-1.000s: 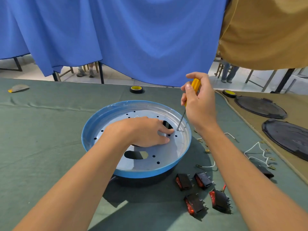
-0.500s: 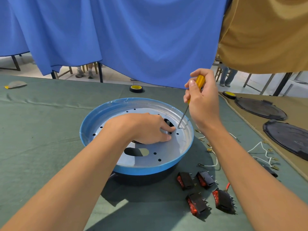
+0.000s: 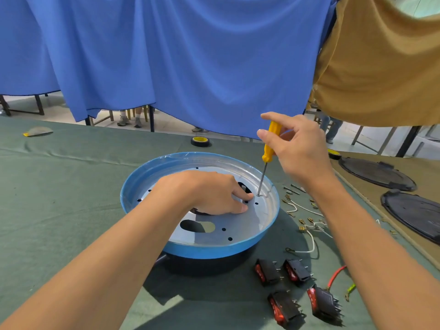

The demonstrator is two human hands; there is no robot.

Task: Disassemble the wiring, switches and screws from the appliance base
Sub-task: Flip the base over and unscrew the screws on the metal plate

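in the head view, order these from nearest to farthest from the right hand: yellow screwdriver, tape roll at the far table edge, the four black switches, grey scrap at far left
1. yellow screwdriver: held in the right hand.
2. tape roll: left of the hand, at the far table edge.
3. black switches: near edge, below the right forearm.
4. grey scrap: far left corner.

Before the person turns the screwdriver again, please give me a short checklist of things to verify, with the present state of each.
1. Screwdriver tip sits at the screw hole: ok.
2. Shaft stands nearly upright: ok.
3. Right hand grips the handle firmly: not ok, only fingertips pinch it.
4. Left hand steadies the appliance base: ok.
5. Screw head engaged: cannot tell.
6. Removed switches lie clear of the base: ok.
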